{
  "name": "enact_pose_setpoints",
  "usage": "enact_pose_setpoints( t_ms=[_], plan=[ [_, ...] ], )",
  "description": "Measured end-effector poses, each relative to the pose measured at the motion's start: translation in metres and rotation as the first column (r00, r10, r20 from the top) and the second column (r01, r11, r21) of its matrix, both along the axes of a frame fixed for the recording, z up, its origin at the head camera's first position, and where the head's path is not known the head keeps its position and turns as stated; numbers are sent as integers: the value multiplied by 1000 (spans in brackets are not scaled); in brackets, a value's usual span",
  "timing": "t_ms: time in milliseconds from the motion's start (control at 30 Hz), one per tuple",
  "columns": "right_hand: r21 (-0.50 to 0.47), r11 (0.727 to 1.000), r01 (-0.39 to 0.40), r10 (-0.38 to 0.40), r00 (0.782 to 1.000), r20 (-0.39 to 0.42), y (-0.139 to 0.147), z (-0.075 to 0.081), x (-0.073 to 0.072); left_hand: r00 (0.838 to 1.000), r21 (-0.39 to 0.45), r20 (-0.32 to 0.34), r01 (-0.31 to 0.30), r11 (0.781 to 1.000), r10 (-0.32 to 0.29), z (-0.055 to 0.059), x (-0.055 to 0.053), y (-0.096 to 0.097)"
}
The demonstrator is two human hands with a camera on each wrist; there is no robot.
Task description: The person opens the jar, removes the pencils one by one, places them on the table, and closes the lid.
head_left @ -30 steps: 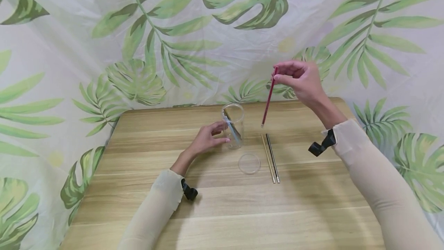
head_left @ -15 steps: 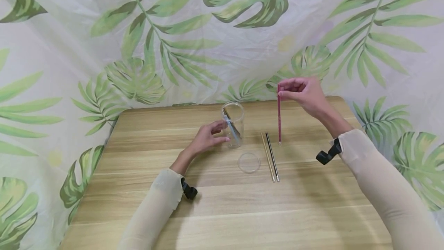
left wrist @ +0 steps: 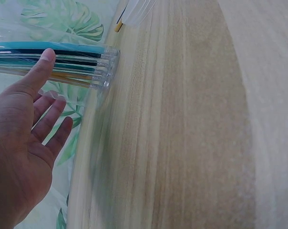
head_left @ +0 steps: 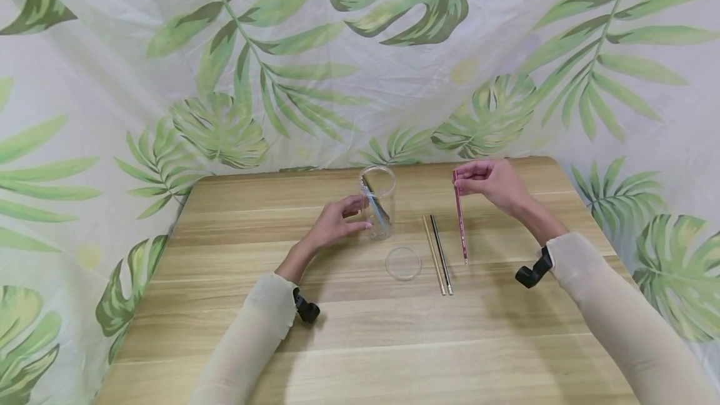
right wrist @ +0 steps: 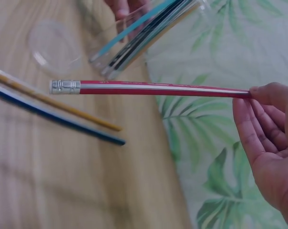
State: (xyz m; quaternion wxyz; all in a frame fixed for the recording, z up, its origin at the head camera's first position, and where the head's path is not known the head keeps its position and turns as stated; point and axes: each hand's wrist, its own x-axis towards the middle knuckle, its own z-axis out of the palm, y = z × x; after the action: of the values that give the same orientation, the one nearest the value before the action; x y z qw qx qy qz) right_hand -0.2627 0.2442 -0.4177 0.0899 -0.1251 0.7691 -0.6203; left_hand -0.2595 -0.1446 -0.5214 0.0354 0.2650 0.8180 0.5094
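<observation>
My left hand (head_left: 332,224) holds a clear plastic cup (head_left: 392,220) from its left side, thumb in front and fingers partly hidden behind. The cup stands upright. Several pencils (left wrist: 72,59), light blue, dark and yellow, lean inside it, eraser ends at the bottom. My right hand (head_left: 497,186) pinches a red pencil (right wrist: 158,89) with a white stripe by its upper end. This pencil points down, its eraser end close to the table; whether it touches is unclear. Just left of it, a yellow pencil (head_left: 434,255) and a black pencil (head_left: 442,255) lie side by side.
A round clear lid (head_left: 403,264) lies flat on the wooden table (head_left: 360,355), in front of the cup and left of the two lying pencils. Behind the table hangs a leaf-print cloth (head_left: 337,80). Each wrist carries a black camera mount (head_left: 533,269).
My right hand has come down and slightly right with the red pencil, from above the lying pencils to their right side. The left hand and cup have stayed in place.
</observation>
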Motion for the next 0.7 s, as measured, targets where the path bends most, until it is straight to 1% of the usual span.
enact_pose_setpoints(
  t_ms=[167, 467, 700],
  plan=[
    [20, 1000, 16, -17, 999, 49, 4, -19, 3, 1000, 11, 9, 1, 1000, -1, 0, 0, 0],
    [33, 999, 22, -25, 994, 106, 8, -50, 7, 1000, 43, 18, 3, 999, -4, 0, 2, 0],
    [45, 999, 10, -16, 991, 130, 7, -70, 8, 999, 28, 26, -22, 999, 21, 0, 2, 2]
  ],
)
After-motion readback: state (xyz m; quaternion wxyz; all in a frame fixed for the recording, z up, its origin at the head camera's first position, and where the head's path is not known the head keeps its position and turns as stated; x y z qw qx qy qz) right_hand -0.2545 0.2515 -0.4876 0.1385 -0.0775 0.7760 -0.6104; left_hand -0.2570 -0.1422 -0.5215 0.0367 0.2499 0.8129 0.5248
